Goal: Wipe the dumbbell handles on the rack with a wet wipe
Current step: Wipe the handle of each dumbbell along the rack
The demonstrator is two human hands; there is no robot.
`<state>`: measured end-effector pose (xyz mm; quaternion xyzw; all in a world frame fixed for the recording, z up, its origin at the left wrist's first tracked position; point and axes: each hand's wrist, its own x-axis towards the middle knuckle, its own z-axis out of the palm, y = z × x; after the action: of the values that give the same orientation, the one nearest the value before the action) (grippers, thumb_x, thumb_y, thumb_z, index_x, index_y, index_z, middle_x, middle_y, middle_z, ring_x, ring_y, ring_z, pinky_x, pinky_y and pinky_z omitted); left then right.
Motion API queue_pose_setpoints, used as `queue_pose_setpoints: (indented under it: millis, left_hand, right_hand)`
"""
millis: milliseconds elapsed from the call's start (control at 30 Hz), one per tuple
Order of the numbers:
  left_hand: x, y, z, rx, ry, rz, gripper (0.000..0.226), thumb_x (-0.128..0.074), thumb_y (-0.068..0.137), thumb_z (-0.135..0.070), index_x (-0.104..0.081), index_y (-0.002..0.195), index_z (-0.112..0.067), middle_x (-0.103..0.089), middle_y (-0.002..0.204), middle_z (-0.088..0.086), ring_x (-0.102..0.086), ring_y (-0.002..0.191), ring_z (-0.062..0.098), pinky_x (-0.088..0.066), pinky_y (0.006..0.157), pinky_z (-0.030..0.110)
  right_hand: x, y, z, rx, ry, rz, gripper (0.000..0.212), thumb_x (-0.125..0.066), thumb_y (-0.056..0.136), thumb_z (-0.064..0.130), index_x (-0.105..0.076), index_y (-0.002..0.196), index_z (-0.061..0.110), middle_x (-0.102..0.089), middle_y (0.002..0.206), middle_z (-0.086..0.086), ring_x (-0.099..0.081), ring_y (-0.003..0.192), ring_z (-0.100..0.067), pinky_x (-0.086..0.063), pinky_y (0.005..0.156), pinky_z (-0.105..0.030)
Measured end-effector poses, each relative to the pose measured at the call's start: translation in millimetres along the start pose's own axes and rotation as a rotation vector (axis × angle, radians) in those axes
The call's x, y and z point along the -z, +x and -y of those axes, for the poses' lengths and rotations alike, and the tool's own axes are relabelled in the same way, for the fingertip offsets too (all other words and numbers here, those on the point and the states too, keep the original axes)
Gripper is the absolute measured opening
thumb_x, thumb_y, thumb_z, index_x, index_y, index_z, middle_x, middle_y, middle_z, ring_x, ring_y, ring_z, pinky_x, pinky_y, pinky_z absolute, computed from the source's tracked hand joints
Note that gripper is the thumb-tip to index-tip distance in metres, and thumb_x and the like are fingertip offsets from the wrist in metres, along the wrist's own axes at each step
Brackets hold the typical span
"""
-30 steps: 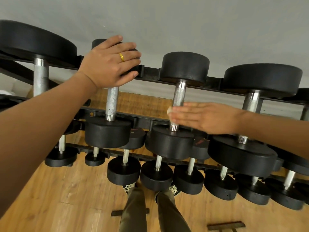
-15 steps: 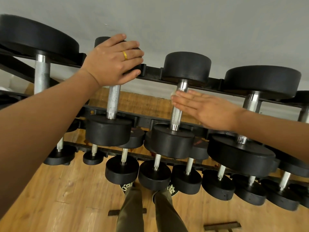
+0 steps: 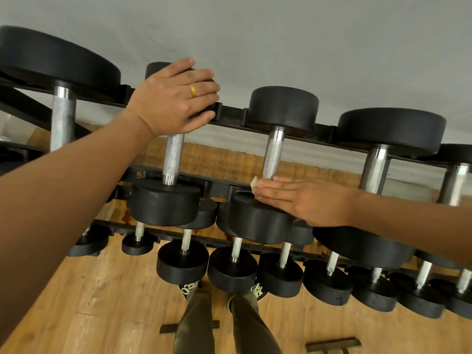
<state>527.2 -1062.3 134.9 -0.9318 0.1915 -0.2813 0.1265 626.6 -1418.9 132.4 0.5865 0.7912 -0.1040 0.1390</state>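
Two hands on the top tier of a dumbbell rack, one of them wiping.
The right hand (image 3: 306, 200), at centre right, lies flat with straight fingers and presses a small pale wet wipe (image 3: 254, 185) against the lower end of a knurled steel handle (image 3: 272, 157), just above that dumbbell's near head (image 3: 255, 223), a round matte black disc. The handle's long axis runs almost top to bottom in the frame, its top leaning slightly right. The left hand (image 3: 173, 98), upper centre and wearing a gold ring (image 3: 192, 91), curls its fingers over the far black head (image 3: 155, 69) of the neighbouring dumbbell. The black metal rack (image 3: 229, 116) carries large dumbbells on its upper rails and smaller ones below, above a wooden plank floor (image 3: 102, 302).
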Motion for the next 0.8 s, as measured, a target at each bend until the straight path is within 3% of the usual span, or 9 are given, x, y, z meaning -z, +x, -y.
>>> queue_pose_setpoints:
  millis: [67,167,267,367,667,800]
  left_hand:
    - [0,0,0,0.002,-0.003,-0.002,0.035,-0.055,0.105,-0.034,-0.071,0.122,-0.009,-0.071,0.127,0.009,-0.062,0.127,0.028,-0.042,0.113,0.049]
    - [-2,0,1,-0.003,0.004,0.002,0.036,-0.053,0.106,-0.035,-0.071,0.123,-0.009,-0.071,0.128,0.009,-0.062,0.127,0.029,-0.042,0.114,0.048]
    - [-2,-1,2,-0.001,0.003,0.003,0.036,-0.052,0.106,-0.035,-0.071,0.123,-0.009,-0.071,0.128,0.009,-0.061,0.127,0.028,-0.041,0.114,0.048]
    - [-2,-2,1,-0.001,0.005,0.005,0.036,-0.052,0.106,-0.035,-0.071,0.123,-0.009,-0.071,0.128,0.009,-0.061,0.128,0.028,-0.041,0.114,0.048]
    - [-2,-2,1,0.022,-0.024,0.004,0.038,-0.049,0.108,-0.034,-0.071,0.123,-0.008,-0.070,0.127,0.011,-0.061,0.127,0.029,-0.040,0.115,0.049]
    - [-2,-2,1,0.024,-0.031,-0.008,0.038,-0.048,0.108,-0.033,-0.071,0.122,-0.007,-0.071,0.126,0.012,-0.061,0.126,0.030,-0.039,0.115,0.049]
  right_hand:
    - [-1,-1,-1,0.053,-0.011,-0.003,0.081,-0.068,0.085,0.014,-0.029,0.156,0.009,-0.022,0.164,-0.009,-0.018,0.152,-0.023,-0.013,0.121,-0.044]
    - [9,2,-11,0.020,-0.084,0.006,0.085,-0.067,0.082,0.008,-0.027,0.156,0.009,-0.020,0.165,-0.011,-0.016,0.153,-0.025,-0.015,0.121,-0.045]
    - [24,8,-28,-0.159,-0.115,-0.038,0.076,-0.052,0.089,0.012,-0.018,0.157,0.005,-0.012,0.165,-0.016,-0.008,0.154,-0.030,-0.014,0.124,-0.046]
    - [33,14,-37,-0.225,-0.125,0.006,0.064,-0.028,0.096,0.023,-0.020,0.156,0.001,-0.014,0.164,-0.019,-0.011,0.153,-0.032,-0.017,0.123,-0.046]
    - [46,24,-16,-0.311,-0.041,0.130,0.070,-0.033,0.095,0.015,-0.005,0.159,0.006,0.000,0.166,-0.016,0.006,0.154,-0.029,0.010,0.120,-0.040]
    - [44,18,7,-0.149,-0.032,0.250,0.067,-0.032,0.093,0.015,-0.017,0.159,0.007,-0.011,0.166,-0.015,-0.006,0.154,-0.028,0.003,0.121,-0.040]
